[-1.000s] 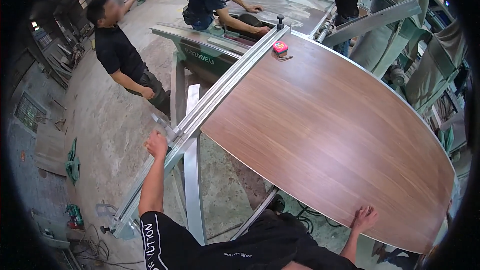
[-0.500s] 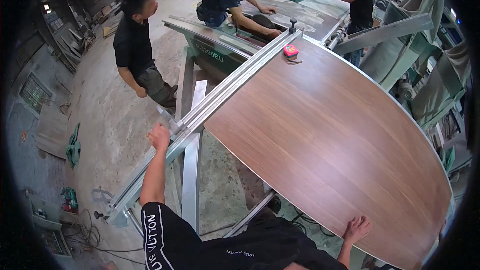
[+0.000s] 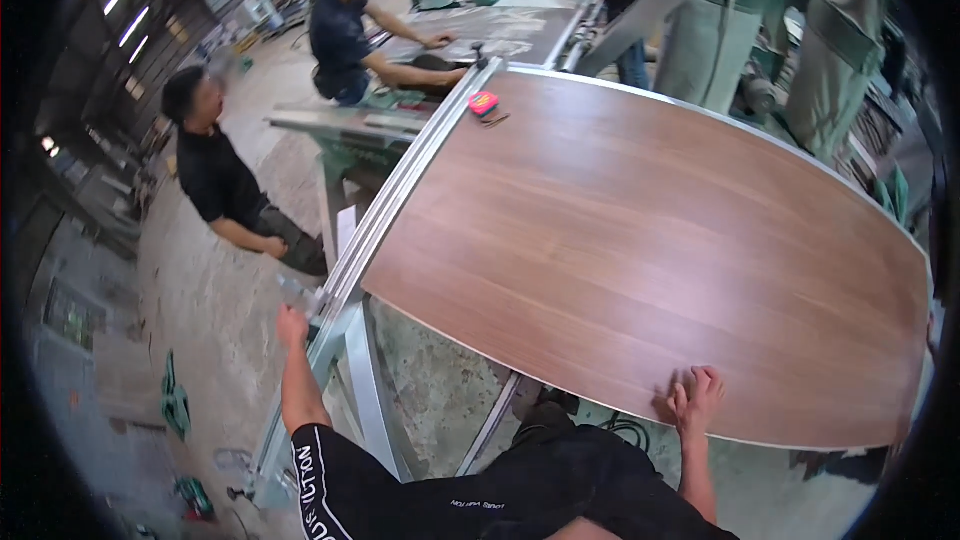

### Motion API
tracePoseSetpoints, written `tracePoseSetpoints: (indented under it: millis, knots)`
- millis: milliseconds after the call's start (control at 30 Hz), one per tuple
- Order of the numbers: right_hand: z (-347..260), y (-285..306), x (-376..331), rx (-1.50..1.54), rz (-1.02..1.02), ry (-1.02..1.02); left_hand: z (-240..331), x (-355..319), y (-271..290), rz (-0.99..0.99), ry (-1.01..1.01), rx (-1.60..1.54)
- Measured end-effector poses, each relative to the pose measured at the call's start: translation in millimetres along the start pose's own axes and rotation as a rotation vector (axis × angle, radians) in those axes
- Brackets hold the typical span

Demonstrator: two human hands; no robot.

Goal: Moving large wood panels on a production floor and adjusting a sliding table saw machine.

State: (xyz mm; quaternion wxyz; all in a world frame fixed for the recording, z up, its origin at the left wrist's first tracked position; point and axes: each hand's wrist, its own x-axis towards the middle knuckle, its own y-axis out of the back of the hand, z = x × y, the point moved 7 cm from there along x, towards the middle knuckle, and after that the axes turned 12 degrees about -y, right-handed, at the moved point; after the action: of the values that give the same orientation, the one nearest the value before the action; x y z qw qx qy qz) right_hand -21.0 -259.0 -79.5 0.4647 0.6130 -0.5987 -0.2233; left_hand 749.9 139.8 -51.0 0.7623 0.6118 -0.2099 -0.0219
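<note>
A large wood-grain panel point(image 3: 640, 240) with a pale edge lies flat along a long aluminium fence point(image 3: 400, 180). My left hand point(image 3: 292, 325) is closed beside the fence, next to a clear stop piece point(image 3: 302, 292); what lies inside its fingers is hidden. Over the panel's near edge reaches my right hand point(image 3: 698, 398), fingers apart, at the panel's surface. A shadow shows beside the fingers, and I cannot tell how firmly they touch. A pink and black tape measure point(image 3: 484, 105) rests on the panel's far left corner.
One person point(image 3: 225, 165) stands left of the fence. Another person point(image 3: 345, 30) leans over the saw table point(image 3: 480, 35), with more people behind. Grey dust bags point(image 3: 710, 40) hang at the right. Cables point(image 3: 628, 430) lie on the floor under the panel.
The whole view has turned, so the panel and fence appear shifted left and upward. My right hand's fingers are more raised than before. My left hand stays by the stop piece.
</note>
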Motion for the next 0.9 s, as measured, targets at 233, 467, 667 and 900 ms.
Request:
tracePoseSetpoints:
  millis: [233, 467, 667, 900]
  knots:
    - [163.0, 69.6, -88.3, 0.269, 0.327, -0.553, -20.5, 3.7, 0.7, -0.067, 0.010, -0.029]
    - [311.2, 51.8, -306.7, 0.089, 0.621, -1.021, -25.9, 23.9, -31.1, -0.135, -0.165, 0.136]
    - [255.3, -134.7, -405.0, 0.038, -0.561, -1.151, 136.3, 13.1, -66.1, -0.145, -1.079, 0.571]
    - [126.2, -155.3, -574.3, 0.795, -0.225, -1.402, 280.6, -122.0, -47.9, -0.006, -1.735, 1.445]
